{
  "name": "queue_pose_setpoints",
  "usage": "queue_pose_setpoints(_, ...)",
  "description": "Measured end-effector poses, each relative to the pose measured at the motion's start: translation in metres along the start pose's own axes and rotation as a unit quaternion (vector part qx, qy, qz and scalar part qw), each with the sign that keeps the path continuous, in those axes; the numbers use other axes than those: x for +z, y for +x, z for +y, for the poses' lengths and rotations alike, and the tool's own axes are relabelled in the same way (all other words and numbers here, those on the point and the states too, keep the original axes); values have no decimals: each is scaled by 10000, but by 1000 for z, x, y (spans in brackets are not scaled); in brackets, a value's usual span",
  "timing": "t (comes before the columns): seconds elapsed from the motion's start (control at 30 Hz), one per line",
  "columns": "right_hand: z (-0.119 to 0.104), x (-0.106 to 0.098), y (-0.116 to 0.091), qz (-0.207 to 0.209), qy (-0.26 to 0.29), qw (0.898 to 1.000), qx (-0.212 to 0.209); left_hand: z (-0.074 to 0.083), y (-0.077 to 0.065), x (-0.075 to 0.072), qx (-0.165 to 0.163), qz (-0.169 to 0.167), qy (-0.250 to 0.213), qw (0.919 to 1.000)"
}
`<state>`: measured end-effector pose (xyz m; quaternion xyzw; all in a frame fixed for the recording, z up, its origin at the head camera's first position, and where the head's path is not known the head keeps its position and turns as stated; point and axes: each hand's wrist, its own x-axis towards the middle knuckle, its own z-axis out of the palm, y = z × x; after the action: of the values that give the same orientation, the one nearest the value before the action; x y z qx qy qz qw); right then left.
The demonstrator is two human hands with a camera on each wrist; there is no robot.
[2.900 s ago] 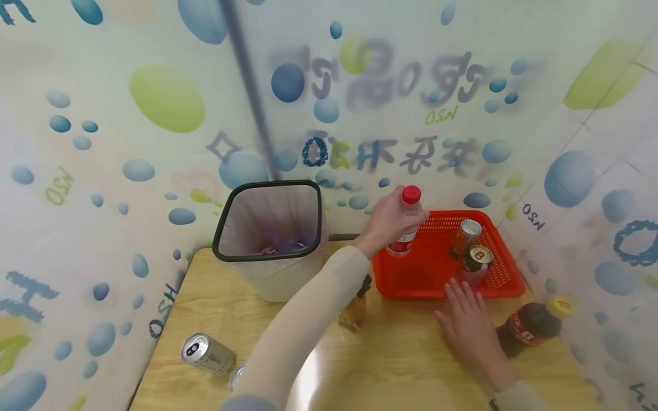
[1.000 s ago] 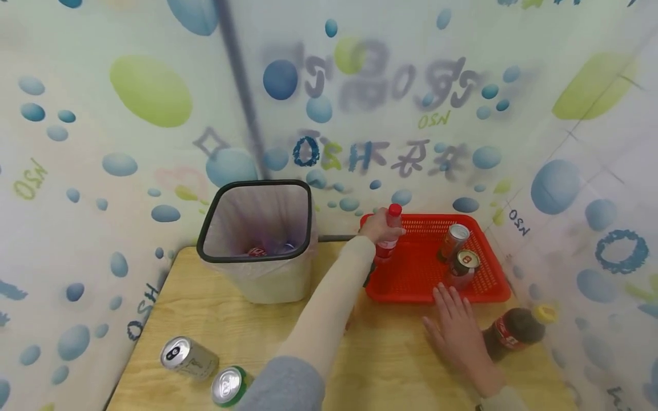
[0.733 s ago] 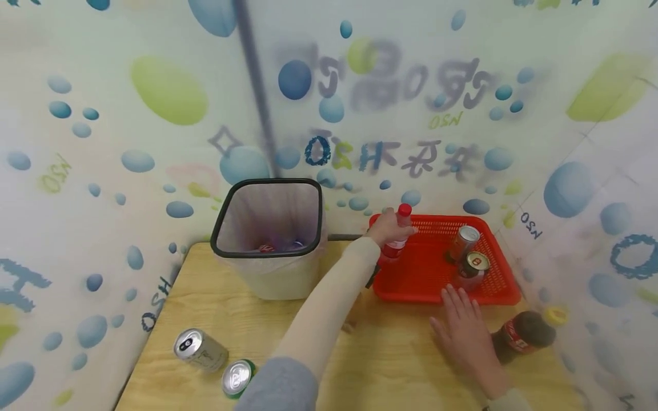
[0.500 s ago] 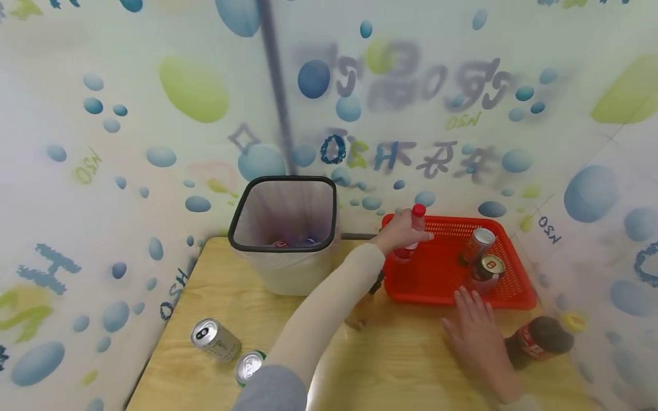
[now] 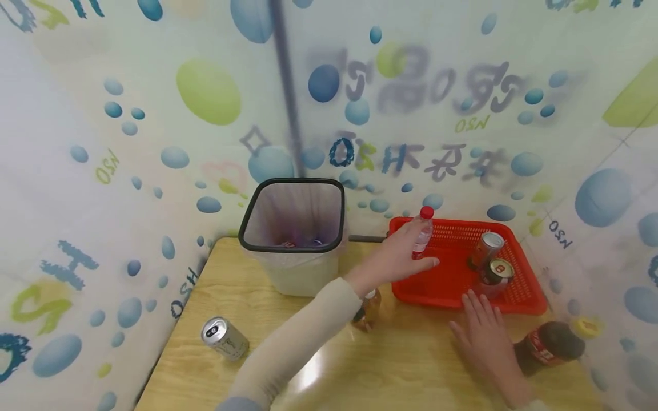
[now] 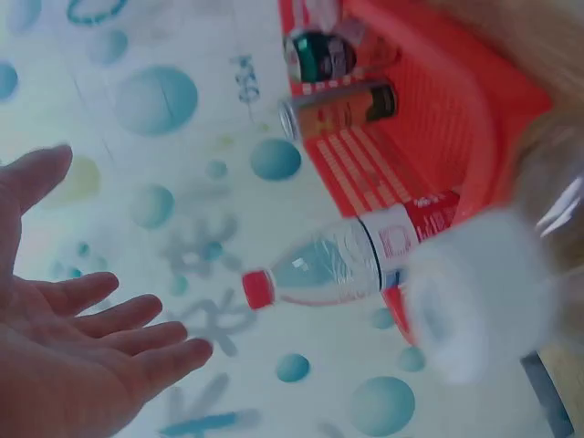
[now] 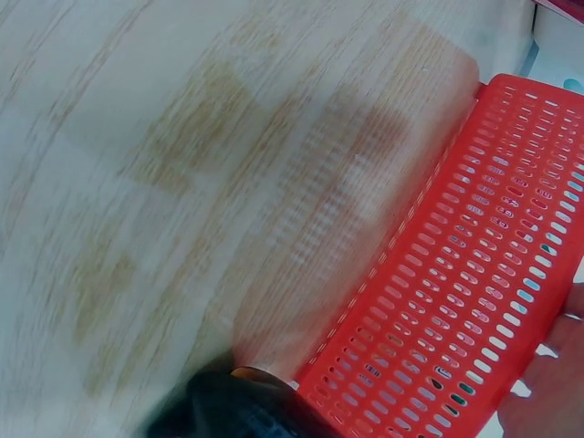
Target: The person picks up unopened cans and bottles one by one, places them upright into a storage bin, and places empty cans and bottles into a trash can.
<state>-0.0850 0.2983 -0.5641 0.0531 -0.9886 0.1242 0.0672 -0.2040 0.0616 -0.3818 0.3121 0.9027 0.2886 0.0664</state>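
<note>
A clear plastic bottle (image 5: 421, 238) with red cap and label stands at the left of the red basket (image 5: 432, 297). My left hand (image 5: 396, 254) is just beside it; in the left wrist view, the spread fingers (image 6: 128, 315) are apart from the bottle. My right hand (image 5: 488, 342) lies with straight fingers at the basket's front rim; only part of this hand (image 7: 552, 383) shows in the right wrist view, against the perforated wall. Two drink cans, a silver-topped one (image 5: 488, 248) and a dark one (image 5: 498, 273), stand in the basket near the right hand.
A lined bin (image 5: 298, 274) stands left of the basket, with some items inside. A cola bottle (image 5: 550, 345) with yellow cap is right of my right hand. A small brown-drink bottle (image 5: 369, 313) is partly behind my left wrist. A silver can (image 5: 226, 338) stands front left.
My left hand has lowered the red-capped bottle into the basket, let it go and drawn back slightly. The right hand stays at the rim. My left arm now hides the green-rimmed can.
</note>
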Motion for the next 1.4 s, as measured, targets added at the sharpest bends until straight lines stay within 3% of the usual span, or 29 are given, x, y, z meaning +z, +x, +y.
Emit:
queue_pose_setpoints(0.2, 3, 0, -1, 247, -7, 9996, -95, 7, -45, 25, 425, 131, 1067, 9933)
queue_pose_setpoints(0.33, 1, 0, -2, 354, 7, 9992, -197, 3, -68, 58, 558, 14, 1334, 9895)
queue_pose_setpoints(0.47, 0, 2, -2, 468, -49, 9986, -240, -5, -80, 95, 633, -148, 1843, 9807)
queue_pose_setpoints(0.57, 0, 3, -2, 556, -88, 9981, -255, -13, -79, 118, 407, -232, 2371, 9703)
queue_pose_setpoints(0.67, -1, 3, -1, 576, -92, 9980, -249, -19, -71, 136, -26, -323, 2644, 9639)
queue_pose_setpoints(0.8, -3, 2, 0, 483, -96, 9986, -173, -26, -59, 151, -423, -317, 2792, 9588)
queue_pose_setpoints(0.97, -5, -6, -1, 286, -18, 9996, -12, -31, -50, 163, -623, -311, 2871, 9554)
queue_pose_setpoints(1.17, -14, -56, -9, 567, 480, 9971, -146, -37, -50, 169, -714, -331, 2789, 9571)
queue_pose_setpoints(1.3, -18, -100, -24, 1112, 643, 9917, -45, -39, -50, 169, -606, -287, 2885, 9551)
queue_pose_setpoints(1.4, -14, -121, -32, 1605, 605, 9849, 245, -39, -50, 170, -586, -321, 2941, 9534)
